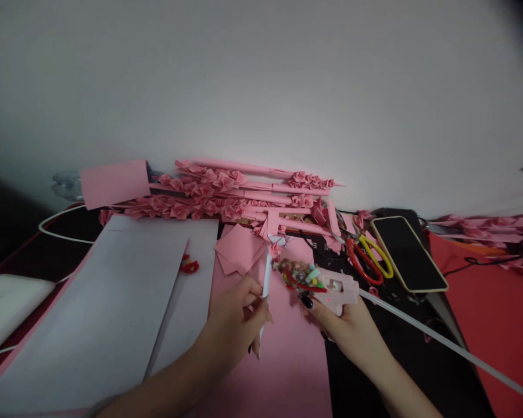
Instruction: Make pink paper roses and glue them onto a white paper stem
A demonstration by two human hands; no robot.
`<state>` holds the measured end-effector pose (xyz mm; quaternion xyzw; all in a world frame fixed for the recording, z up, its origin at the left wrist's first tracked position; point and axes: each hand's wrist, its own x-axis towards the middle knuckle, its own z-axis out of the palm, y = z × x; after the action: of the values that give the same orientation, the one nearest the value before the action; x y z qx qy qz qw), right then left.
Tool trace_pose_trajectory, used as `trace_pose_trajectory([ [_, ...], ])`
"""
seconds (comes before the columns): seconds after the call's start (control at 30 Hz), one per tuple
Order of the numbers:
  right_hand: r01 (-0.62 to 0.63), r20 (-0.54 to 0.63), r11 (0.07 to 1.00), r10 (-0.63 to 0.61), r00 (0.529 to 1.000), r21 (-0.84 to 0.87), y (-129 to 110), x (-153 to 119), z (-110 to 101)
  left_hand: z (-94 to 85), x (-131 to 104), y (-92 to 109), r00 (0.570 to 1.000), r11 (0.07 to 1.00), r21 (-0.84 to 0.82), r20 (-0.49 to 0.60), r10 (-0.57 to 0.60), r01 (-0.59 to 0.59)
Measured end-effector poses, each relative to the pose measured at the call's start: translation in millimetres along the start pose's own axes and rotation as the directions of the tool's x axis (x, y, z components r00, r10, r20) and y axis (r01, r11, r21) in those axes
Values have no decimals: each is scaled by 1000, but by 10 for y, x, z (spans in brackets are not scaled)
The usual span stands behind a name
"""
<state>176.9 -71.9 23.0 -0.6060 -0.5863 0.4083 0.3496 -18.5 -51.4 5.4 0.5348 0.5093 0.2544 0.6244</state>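
My left hand [239, 316] is closed around a thin white rolled-paper stick [267, 278], which stands nearly upright. A small pink folded-paper flower [275, 249] sits near the stick's top, with white and bluish folded paper beside it. My right hand [342, 325] grips a pale pink hot glue gun [337, 287]. Its front is crusted with multicoloured lumps, and the tip points left, close to the stick just below the flower. Whether tip and stick touch I cannot tell. A long translucent glue stick [444, 345] runs out of the gun's rear to the lower right.
Pink paper sheets [283, 371] lie under my hands, white sheets [96, 307] to the left. Pink paper-flower stems [213, 188] are piled along the wall. Red-and-yellow-handled pliers [366, 261], a phone [409, 253] and red paper [483, 313] are at right. A white device [13, 307] lies far left.
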Motion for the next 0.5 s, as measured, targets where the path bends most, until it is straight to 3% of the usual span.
trace_pose_trajectory([
  [0.2,31,-1,998,-31,1000,-60,-48,0,-5,-4,-6,2,1000,1000,12,0,-3,3],
  [0.5,-20,0,1000,20,1000,-6,-91,4,0,-5,-3,22,1000,1000,3,1,-10,10],
])
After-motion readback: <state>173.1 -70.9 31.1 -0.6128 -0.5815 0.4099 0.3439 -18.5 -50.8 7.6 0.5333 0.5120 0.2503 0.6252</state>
